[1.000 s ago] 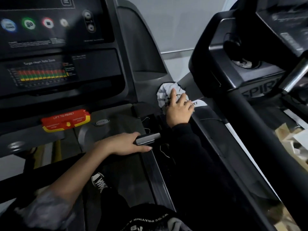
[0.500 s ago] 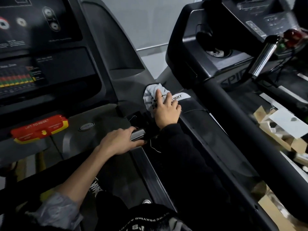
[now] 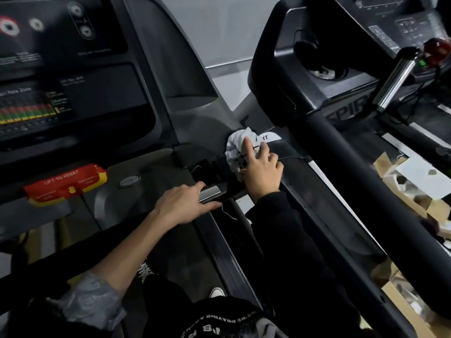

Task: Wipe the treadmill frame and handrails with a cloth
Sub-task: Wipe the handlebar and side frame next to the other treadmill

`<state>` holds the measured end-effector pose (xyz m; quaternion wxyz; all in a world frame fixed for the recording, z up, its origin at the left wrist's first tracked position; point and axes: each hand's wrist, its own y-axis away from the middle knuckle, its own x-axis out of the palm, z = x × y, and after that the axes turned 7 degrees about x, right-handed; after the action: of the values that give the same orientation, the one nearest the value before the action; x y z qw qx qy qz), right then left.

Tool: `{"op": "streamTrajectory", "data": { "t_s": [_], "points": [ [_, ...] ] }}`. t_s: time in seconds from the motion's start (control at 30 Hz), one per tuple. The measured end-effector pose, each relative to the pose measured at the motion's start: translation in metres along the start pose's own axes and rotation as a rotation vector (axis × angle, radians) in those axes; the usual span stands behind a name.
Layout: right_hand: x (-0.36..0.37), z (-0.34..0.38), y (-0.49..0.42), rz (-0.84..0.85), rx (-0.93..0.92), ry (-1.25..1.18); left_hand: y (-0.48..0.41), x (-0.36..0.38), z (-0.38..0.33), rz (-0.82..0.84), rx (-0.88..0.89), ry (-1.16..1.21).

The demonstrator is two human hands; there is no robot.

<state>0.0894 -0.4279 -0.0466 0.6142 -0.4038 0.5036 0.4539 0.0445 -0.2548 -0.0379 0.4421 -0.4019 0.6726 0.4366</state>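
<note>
Cloth [image 3: 234, 146] pressed by spread right grip [image 3: 261, 172] on frame [image 3: 296, 156]; left grip [image 3: 181, 203] clasps handrail [image 3: 210, 192]; second treadmill [image 3: 341, 147] close alongside.

A pale grey wall [image 3: 219, 32] stands behind in dim, cool light. A neighbouring treadmill [image 3: 346, 152] fills the right side, with cardboard boxes [image 3: 388, 164] beyond it.

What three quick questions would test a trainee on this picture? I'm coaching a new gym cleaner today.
1. True or false: the right hand presses a white cloth against the treadmill frame.
2. Which hand holds the silver grip bar? A. the left hand B. the right hand
3. Fill in: the red tab reads "LIFT TO ____".
Key: 1 true; 2 A; 3 RESET.
</note>
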Motion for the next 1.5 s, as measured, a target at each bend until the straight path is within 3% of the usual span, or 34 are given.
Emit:
{"op": "streamTrajectory", "data": {
  "t_s": [0.1, 0.17, 0.3, 0.4, 0.5, 0.73, 0.93, 1.2, 1.3, 1.5],
  "points": [
    [0.003, 0.023, -0.009, -0.121, 0.070, 0.132, 0.000, -0.001, 0.000, 0.008, -0.005, -0.002],
    [0.003, 0.041, -0.020, -0.120, 0.088, 0.081, 0.000, -0.002, -0.001, 0.015, -0.006, -0.011],
    [-0.010, 0.068, -0.036, 0.026, 0.073, 0.140, 0.000, -0.005, -0.002, 0.049, 0.002, -0.029],
    [-0.008, 0.078, -0.052, 0.023, -0.075, 0.066, 0.002, -0.007, -0.003, 0.049, 0.023, -0.012],
    [-0.010, 0.082, -0.055, -0.064, -0.105, 0.097, 0.004, -0.007, -0.001, 0.047, 0.025, 0.005],
    [0.002, 0.050, -0.031, -0.020, -0.106, 0.079, 0.003, -0.004, -0.003, 0.017, -0.013, 0.005],
    [0.014, 0.014, 0.001, -0.243, -0.005, 0.213, 0.000, -0.001, -0.001, -0.009, -0.006, 0.009],
    [-0.009, 0.031, -0.029, -0.065, 0.087, 0.124, -0.001, -0.001, -0.001, -0.019, -0.008, 0.004],
    [-0.015, 0.038, -0.051, 0.122, -0.030, -0.036, 0.000, -0.003, -0.002, -0.004, -0.019, 0.011],
    [-0.025, 0.043, -0.052, 0.183, -0.056, -0.135, 0.002, -0.004, -0.003, 0.000, -0.029, 0.025]
  ]
}}
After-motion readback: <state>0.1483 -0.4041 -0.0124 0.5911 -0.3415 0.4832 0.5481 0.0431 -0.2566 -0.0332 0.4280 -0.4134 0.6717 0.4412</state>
